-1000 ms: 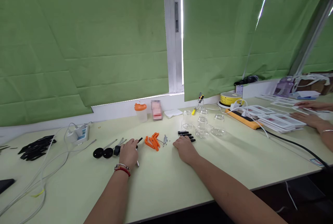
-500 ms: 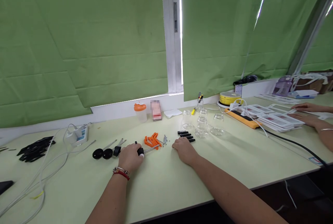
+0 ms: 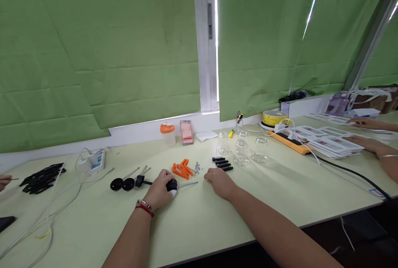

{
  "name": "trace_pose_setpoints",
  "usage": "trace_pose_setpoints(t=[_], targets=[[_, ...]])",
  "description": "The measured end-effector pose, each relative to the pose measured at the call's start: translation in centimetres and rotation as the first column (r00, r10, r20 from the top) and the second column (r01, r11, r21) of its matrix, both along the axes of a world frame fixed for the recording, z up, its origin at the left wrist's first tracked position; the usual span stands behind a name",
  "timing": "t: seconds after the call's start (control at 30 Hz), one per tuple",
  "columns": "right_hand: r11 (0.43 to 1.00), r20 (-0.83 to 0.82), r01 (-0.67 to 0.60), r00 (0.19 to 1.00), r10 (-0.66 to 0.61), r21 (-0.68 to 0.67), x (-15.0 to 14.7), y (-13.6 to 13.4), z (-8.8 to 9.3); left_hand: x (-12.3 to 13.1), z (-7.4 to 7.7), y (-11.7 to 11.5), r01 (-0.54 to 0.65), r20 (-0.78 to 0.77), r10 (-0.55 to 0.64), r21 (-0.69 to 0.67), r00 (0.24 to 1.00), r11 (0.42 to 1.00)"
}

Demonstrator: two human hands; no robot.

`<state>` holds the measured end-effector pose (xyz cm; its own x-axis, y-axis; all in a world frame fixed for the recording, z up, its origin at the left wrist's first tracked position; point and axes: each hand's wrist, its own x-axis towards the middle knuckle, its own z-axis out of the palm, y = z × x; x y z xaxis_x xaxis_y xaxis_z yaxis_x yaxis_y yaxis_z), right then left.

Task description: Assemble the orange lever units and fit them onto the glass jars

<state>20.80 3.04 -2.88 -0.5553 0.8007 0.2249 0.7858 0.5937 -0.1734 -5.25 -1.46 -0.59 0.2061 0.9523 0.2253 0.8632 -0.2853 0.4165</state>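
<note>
My left hand (image 3: 161,190) is closed around a black-headed metal rod (image 3: 188,183), whose shaft points right across the table; a white part shows under its head. Just left of that hand lie similar rods with round black heads (image 3: 128,183). Orange plastic pieces (image 3: 183,169) and small silver screws (image 3: 197,168) lie beyond, between my hands. My right hand (image 3: 219,181) rests palm down on the table, fingers loosely bent and apparently holding nothing. Near its fingertips, several black marker-like sticks (image 3: 222,163) lie in a row.
Upturned clear glasses (image 3: 241,152) stand at the back right, near an orange power strip (image 3: 290,142) and printed sheets (image 3: 336,145) under another person's hands. An orange-lidded cup (image 3: 168,135) stands at the back. White cables (image 3: 51,201) and black pieces (image 3: 42,179) lie left.
My left hand has moved slightly right, and the rod in it has swung level, away from the orange pieces. My right hand has barely shifted. Another person's fingers have appeared at the left edge.
</note>
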Motion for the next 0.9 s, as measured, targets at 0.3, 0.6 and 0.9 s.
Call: trace_pose_setpoints(t=[0.3, 0.6, 0.9], targets=[[0.999, -0.062, 0.002, 0.998, -0.004, -0.037, 0.0, 0.3, -0.3, -0.2, 0.1, -0.3, 0.033, 0.103, -0.021, -0.111, 0.994, 0.993], [0.991, -0.294, 0.003, 0.955, -0.042, -0.131, -0.1, -0.1, -0.2, 1.5, 0.7, -0.6, 0.222, 0.715, 0.086, -0.326, 0.693, 0.919], [0.865, -0.834, -0.32, 0.522, -0.178, -0.386, -0.2, -0.3, -0.1, 2.2, 0.4, -0.7, 0.361, 0.873, 0.226, -0.398, 0.433, 0.843]])
